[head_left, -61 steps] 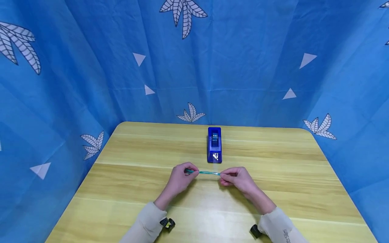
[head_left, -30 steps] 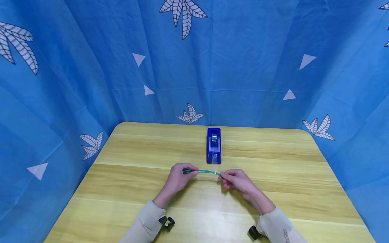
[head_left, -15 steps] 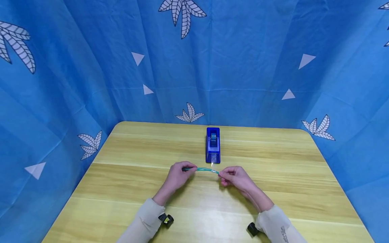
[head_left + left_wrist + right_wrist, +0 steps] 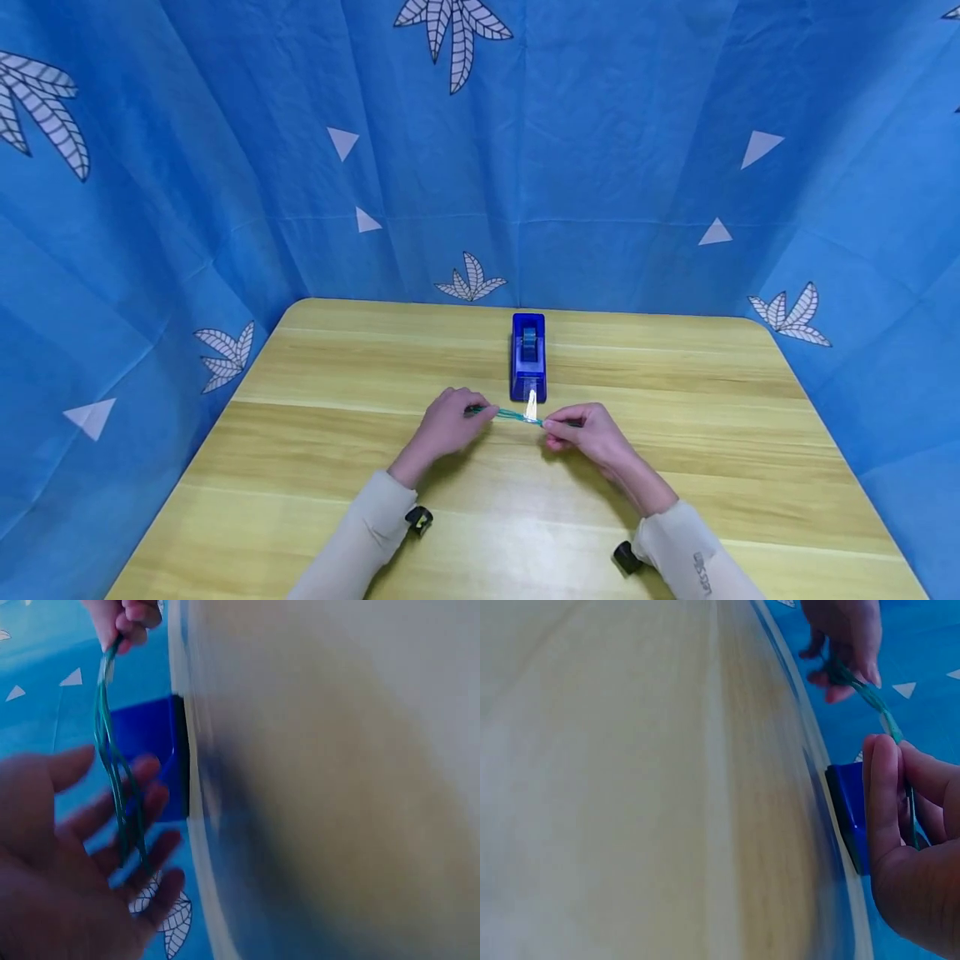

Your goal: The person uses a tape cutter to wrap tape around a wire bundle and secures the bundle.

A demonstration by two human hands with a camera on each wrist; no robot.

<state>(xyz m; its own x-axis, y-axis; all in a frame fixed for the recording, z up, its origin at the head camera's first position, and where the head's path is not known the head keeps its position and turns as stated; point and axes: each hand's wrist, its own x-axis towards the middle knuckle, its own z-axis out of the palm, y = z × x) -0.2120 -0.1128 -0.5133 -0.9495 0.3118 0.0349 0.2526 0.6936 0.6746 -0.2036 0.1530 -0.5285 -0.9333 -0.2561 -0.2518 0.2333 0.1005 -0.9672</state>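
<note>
A bundle of thin green wires point(image 4: 513, 414) is above the table in front of a blue tape dispenser point(image 4: 528, 358). My right hand point(image 4: 592, 433) pinches it between thumb and fingertips, just beside a clear tape wrap point(image 4: 107, 671). In the left wrist view the wires spread into loose strands, and my left hand point(image 4: 82, 847) has its thumb and fingers apart around them, the strands lying in front of the fingers. A strip of clear tape point(image 4: 532, 406) hangs from the dispenser's front and reaches to the bundle; whether it is stuck there I cannot tell.
The wood-patterned table point(image 4: 337, 467) extends around both hands. A blue curtain point(image 4: 600, 167) with white leaf and triangle prints closes off the back and sides. Each sleeve cuff has a small black device point(image 4: 626, 558) at the wrist.
My left hand, which pinched the bundle's left end, has loosened its fingers. The bundle has shifted slightly toward the dispenser, with the right hand still pinching it.
</note>
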